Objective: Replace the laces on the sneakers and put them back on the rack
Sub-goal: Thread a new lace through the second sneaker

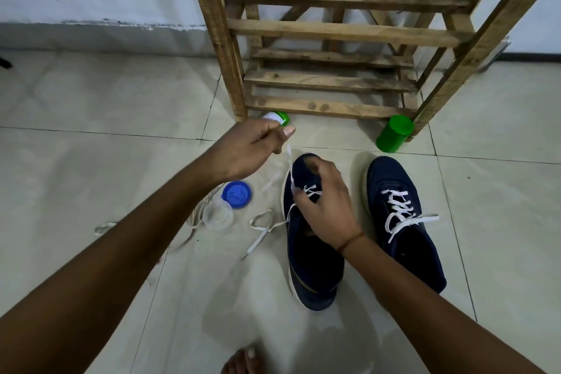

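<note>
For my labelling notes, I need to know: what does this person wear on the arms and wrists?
Both arms are bare as far as the frame edge, with no sleeves: the left arm and the right arm. A thin reddish-brown thread circles the right wrist. No gloves, rings or watch are visible.

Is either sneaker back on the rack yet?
No, both the sneaker being laced and the laced sneaker stand on the floor in front of the wooden rack.
</note>
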